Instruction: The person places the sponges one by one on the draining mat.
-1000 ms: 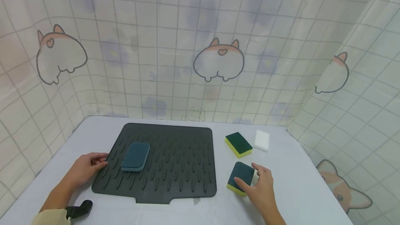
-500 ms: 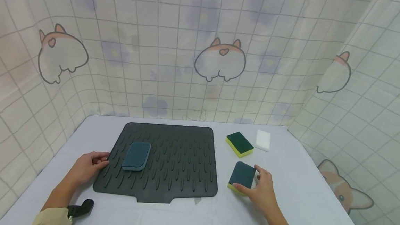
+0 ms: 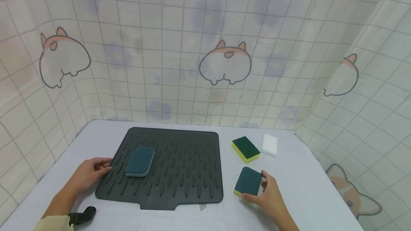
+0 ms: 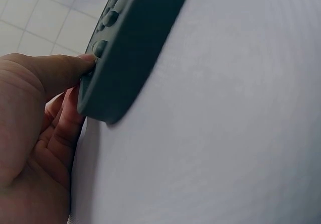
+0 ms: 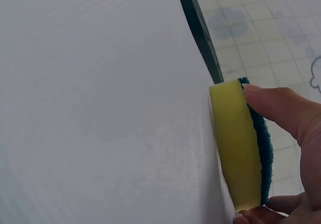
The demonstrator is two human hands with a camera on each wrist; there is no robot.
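Note:
A dark grey ridged rubber mat (image 3: 179, 174) lies on the white table, with a blue scrub sponge (image 3: 140, 161) on its left part. My left hand (image 3: 88, 174) pinches the mat's left edge; in the left wrist view the thumb (image 4: 65, 68) is on top and the fingers curl at the side. Right of the mat, my right hand (image 3: 269, 193) grips a yellow sponge with a dark blue scouring face (image 3: 249, 181). In the right wrist view the thumb is at one end of this sponge (image 5: 238, 143) and the fingers at the other. It sits on the cloth, scouring side up.
Behind the gripped sponge lie a green-and-yellow sponge (image 3: 245, 149) and a white sponge block (image 3: 269, 144). White cloth covers the table (image 3: 308, 184). A gridded curtain (image 3: 160, 63) with animal drawings encloses the back and sides.
My right hand has closed in on the sponge, thumb moving to its near edge and fingers to its right side. The left hand and the mat stay put.

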